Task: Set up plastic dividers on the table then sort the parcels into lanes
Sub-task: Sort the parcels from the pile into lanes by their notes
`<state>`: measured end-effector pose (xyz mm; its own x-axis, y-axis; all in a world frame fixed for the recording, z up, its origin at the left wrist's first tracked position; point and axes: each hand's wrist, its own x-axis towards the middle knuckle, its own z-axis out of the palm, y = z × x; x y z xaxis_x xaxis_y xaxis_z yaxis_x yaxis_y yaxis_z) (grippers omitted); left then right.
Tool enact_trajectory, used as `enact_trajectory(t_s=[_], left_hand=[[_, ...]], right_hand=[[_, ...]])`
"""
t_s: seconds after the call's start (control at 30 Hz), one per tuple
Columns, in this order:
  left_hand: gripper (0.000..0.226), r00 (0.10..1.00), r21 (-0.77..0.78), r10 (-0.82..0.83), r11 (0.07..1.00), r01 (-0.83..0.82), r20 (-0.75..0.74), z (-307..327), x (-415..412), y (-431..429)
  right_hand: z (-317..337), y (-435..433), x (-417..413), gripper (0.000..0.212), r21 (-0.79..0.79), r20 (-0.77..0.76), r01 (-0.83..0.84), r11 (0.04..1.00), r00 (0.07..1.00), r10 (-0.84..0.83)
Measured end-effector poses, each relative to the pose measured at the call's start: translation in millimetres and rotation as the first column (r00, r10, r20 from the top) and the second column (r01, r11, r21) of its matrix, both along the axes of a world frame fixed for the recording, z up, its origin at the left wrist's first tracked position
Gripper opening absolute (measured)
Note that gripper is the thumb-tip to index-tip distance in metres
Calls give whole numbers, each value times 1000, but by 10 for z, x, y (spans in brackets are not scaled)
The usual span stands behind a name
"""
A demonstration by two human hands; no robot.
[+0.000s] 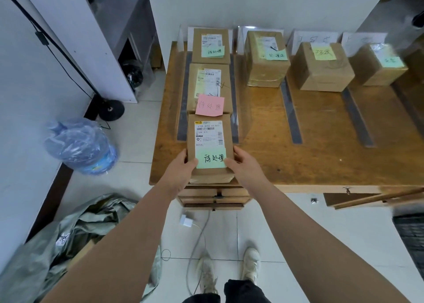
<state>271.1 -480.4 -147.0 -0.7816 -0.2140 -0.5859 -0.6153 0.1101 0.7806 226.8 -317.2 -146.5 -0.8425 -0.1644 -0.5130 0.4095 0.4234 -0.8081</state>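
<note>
A: What are the hands doing?
B: The left hand (181,167) and right hand (241,165) clasp the near parcel (210,151) by its sides, centre frame, at the tabletop (309,142) front edge.
A: And beyond?
B: Two more parcels, the middle parcel (210,89) and the far parcel (211,46), line up above it; clear dividers (291,110) mark lanes toward the upper right

Nearest parcel (210,149): shipping label (208,133) reads "210A B006 03 A27" w/ "B006" below; green note (211,158) handwritten "待处理". Pink note (210,105) on middle parcel (210,87) also "待处理". Other notes, back signs too blurred to read.
</note>
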Motion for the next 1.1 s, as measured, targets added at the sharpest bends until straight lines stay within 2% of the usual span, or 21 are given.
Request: enact_trajectory(t_s=[0.1,0.2,0.3,0.4,0.47,0.6,0.73,0.83,1.0,1.1], left_hand=[[41,1000,-49,-20,999,20,-4,9,-4,-2],[27,996,-237,-80,969,67,-45,50,2,15],[17,979,-466,-143,883,58,-149,184,-60,53],[28,939,-648,-273,758,74,-211,484,-178,191],[37,913,-714,-338,696,79,-229,747,-261,361],[37,830,-803,-489,589,88,-268,1196,-423,828],[43,743,-856,-614,505,109,-267,1427,-586,1371],[43,673,-891,-693,440,112,-258,1555,-700,1851],[45,584,-904,-765,411,117,-272,1687,-949,2768],[46,541,-905,-791,408,118,-286,1753,-1101,3409]], right_hand=[[-2,-18,9,48,33,-17,-12,999,1000,13],[81,-6,20,52,110,-78,-24,994,996,33],[296,108,-36,55,250,-201,-20,968,977,72],[601,347,-100,53,369,-328,-7,929,935,138],[805,571,-133,52,429,-383,15,903,909,167],[1151,1079,-160,51,509,-469,74,857,860,204],[1386,1627,-152,41,557,-507,148,817,840,193],[1482,2121,-162,48,566,-554,238,789,819,150],[1643,3051,-218,36,576,-573,320,752,814,93],[1721,3645,-273,43,569,-596,375,731,801,54]])
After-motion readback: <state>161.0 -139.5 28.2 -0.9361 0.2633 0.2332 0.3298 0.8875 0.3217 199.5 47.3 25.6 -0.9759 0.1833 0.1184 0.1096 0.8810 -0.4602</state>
